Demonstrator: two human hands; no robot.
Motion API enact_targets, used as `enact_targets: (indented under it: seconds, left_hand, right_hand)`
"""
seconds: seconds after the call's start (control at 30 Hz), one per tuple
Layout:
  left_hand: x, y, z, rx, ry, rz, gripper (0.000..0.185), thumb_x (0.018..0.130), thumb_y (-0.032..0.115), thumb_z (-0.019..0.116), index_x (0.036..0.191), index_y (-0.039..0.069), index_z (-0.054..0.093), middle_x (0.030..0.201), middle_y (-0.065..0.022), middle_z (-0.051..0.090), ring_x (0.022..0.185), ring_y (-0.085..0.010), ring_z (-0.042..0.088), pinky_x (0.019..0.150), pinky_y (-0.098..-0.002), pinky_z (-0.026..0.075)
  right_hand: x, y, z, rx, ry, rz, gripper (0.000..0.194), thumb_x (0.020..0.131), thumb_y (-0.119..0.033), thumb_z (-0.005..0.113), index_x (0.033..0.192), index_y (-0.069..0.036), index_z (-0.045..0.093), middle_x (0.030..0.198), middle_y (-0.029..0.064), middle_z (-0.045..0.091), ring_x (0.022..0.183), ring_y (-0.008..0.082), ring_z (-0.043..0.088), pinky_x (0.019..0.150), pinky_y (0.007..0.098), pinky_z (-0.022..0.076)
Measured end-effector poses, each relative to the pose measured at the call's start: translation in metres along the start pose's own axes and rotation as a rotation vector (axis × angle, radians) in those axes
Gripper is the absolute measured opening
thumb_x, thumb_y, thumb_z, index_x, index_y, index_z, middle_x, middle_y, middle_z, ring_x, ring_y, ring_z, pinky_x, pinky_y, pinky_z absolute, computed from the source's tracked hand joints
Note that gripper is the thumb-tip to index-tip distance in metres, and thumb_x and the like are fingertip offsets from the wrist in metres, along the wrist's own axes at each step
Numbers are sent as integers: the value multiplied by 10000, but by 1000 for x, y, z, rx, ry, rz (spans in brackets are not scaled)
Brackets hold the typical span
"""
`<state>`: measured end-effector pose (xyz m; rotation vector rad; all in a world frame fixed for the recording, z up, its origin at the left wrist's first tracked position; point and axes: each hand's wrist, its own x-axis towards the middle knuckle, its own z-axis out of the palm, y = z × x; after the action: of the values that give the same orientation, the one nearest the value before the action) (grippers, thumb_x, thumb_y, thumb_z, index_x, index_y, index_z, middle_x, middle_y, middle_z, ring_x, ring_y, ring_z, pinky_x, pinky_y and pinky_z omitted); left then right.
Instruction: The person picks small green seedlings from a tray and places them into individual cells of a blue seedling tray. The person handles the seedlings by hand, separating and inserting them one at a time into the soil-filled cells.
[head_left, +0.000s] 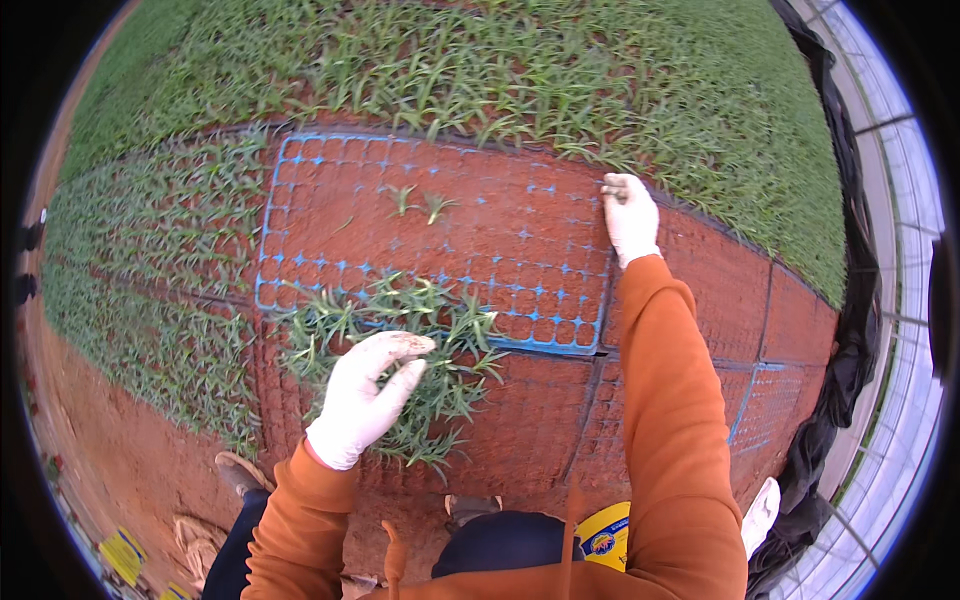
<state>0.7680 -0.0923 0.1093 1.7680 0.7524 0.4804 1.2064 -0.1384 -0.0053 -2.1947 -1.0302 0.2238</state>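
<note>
My left hand (371, 390), in a white glove, hovers over a heap of loose green seedlings (427, 442). Its thumb and fingers are curved with a gap between them, and no plant shows in that gap. My right hand (632, 217), gloved too, is at the far right corner of a blue plug tray (544, 343) filled with reddish soil. Its fingers are curled, and a small greenish bit shows by the fingertips; what it is cannot be made out. Two small seedlings (420, 204) lie on the tray's soil. The heap overlaps the tray's near edge.
Planted trays (165, 217) stand to the left, and a dense green bed (480, 67) spreads beyond. Soil-filled trays (690, 285) continue rightward. A yellow bucket or bag (606, 534) with writing is by my legs. Black sheeting (847, 360) edges the right side.
</note>
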Motion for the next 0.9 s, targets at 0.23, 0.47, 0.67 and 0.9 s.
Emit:
enact_targets:
  seconds: [0.23, 0.47, 0.67, 0.9]
  left_hand:
    - [-27, -21, -6, 35, 91, -86, 202, 902, 62, 688, 1099, 50, 730, 1081, -130, 731, 1030, -302, 697, 936, -389, 542]
    - [24, -40, -6, 77, 349, -136, 247, 906, 68, 703, 1151, 42, 714, 1064, -86, 718, 938, -180, 678, 851, -323, 542]
    - [122, -97, -10, 684, 378, -77, 340, 877, 289, 753, 1149, 89, 711, 1046, -99, 703, 979, -297, 665, 847, -439, 535]
    - [132, -99, 29, 223, 344, -104, 174, 958, 117, 679, 1093, 7, 678, 1015, -99, 730, 932, -158, 700, 827, -292, 543]
  right_hand:
    - [-43, -149, 49, 64, -248, -180, 306, 860, -375, 742, 971, -89, 747, 920, 106, 740, 866, 288, 697, 812, 395, 548]
    - [-47, -161, 117, 218, -490, -19, 261, 859, -261, 781, 960, -29, 718, 923, 129, 736, 857, 246, 709, 776, 364, 542]
    - [-55, -129, 35, 827, -186, 288, 178, 905, -4, 696, 1070, 13, 632, 911, 104, 699, 758, 155, 682, 695, 277, 550]
    - [-23, -33, 4, 307, 142, -2, 174, 893, -23, 718, 1062, -29, 679, 993, 70, 734, 883, 146, 701, 806, 287, 550]
